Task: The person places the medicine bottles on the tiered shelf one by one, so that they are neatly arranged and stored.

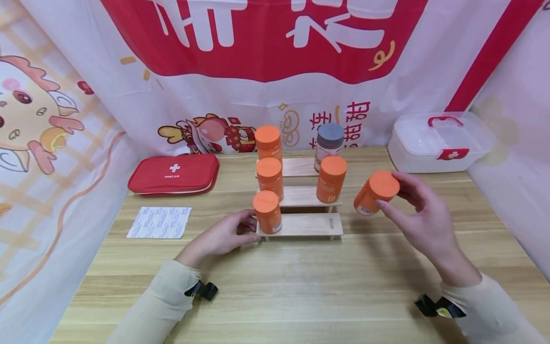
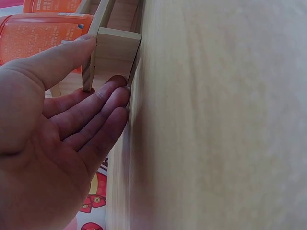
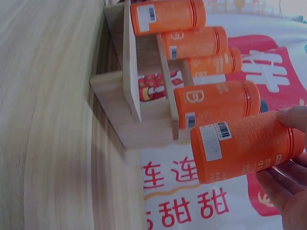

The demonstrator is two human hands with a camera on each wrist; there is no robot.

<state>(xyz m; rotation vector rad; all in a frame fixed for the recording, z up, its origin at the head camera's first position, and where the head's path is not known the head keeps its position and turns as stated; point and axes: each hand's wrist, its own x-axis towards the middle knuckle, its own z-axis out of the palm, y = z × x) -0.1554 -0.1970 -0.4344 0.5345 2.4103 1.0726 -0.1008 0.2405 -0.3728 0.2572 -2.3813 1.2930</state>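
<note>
In the head view my right hand point(image 1: 425, 215) grips an orange bottle point(image 1: 369, 193) by its capped end, tilted and in the air right of a stepped wooden rack point(image 1: 307, 224). The right wrist view shows that bottle's label and barcode point(image 3: 240, 146), with the thumb and fingers around the lid end. At the rack's lowest step, my left hand point(image 1: 227, 231) pinches the left end of the board between thumb and fingers. An orange bottle point(image 1: 267, 212) stands on that step beside it. Higher up are more orange bottles point(image 1: 332, 179) and a grey-capped bottle point(image 1: 329, 143).
A red first aid pouch point(image 1: 174, 174) lies at the back left, with a white blister sheet point(image 1: 159, 222) in front of it. At the back right stands a white lidded box point(image 1: 440, 143) with a red latch. Printed cloth point(image 1: 240, 91) hangs behind the table.
</note>
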